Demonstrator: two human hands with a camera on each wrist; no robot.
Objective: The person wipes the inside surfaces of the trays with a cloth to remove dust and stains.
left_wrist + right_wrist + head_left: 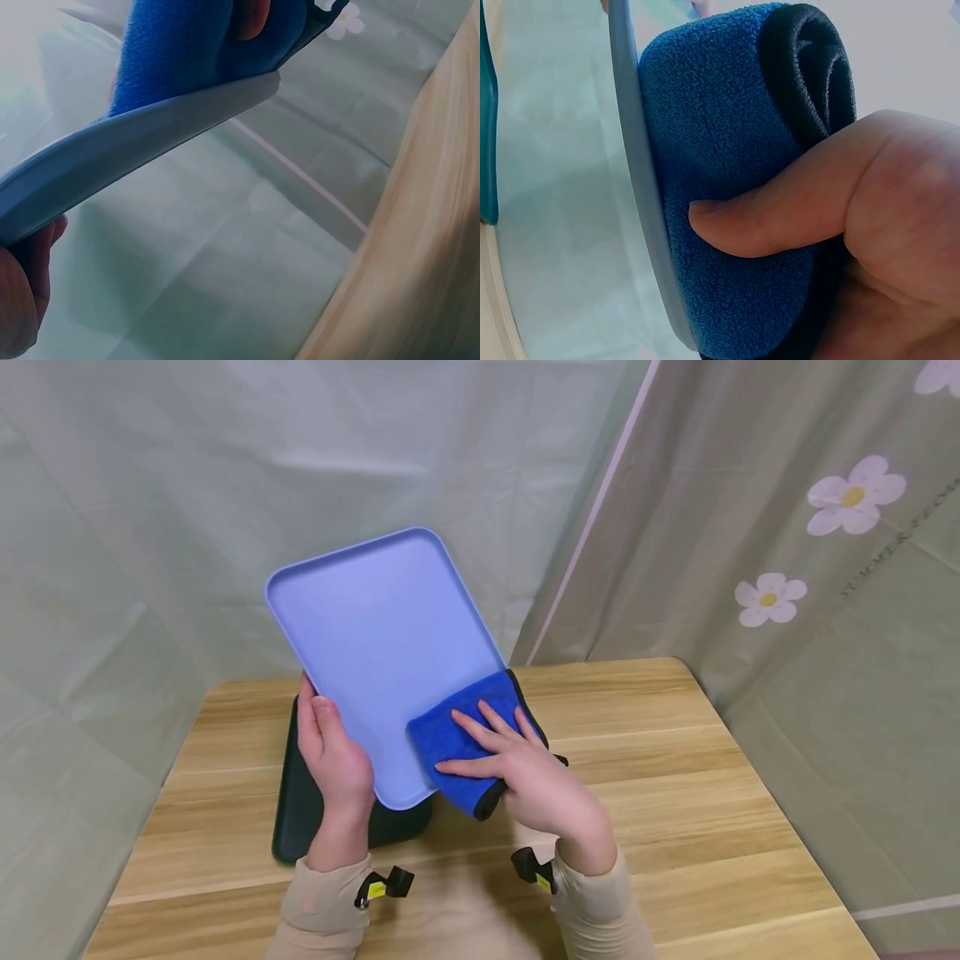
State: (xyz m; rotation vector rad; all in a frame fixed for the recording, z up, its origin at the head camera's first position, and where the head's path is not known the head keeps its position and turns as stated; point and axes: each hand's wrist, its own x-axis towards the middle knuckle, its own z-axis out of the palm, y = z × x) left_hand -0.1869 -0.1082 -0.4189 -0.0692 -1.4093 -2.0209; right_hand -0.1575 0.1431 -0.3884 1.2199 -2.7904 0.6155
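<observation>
A light blue tray [375, 618] is held up at a tilt above the table. My left hand [333, 756] grips its left edge, thumb on the near side; the left wrist view shows fingers behind the tray's rim [150, 142]. A folded blue cloth with black edging [472, 735] lies against the tray's lower right corner. Spread and fairly straight, the fingers of my right hand [525, 768] press this cloth on the tray. In the right wrist view the thumb [757, 221] rests along the thick folded cloth [712, 127], which meets the tray's side.
A dark green tray [300, 806] lies on the wooden table [660, 793] beneath the raised one, partly hidden by it and the left arm. Pale curtains [187, 527] surround the table at the back and sides, the right one printed with white flowers [855, 497].
</observation>
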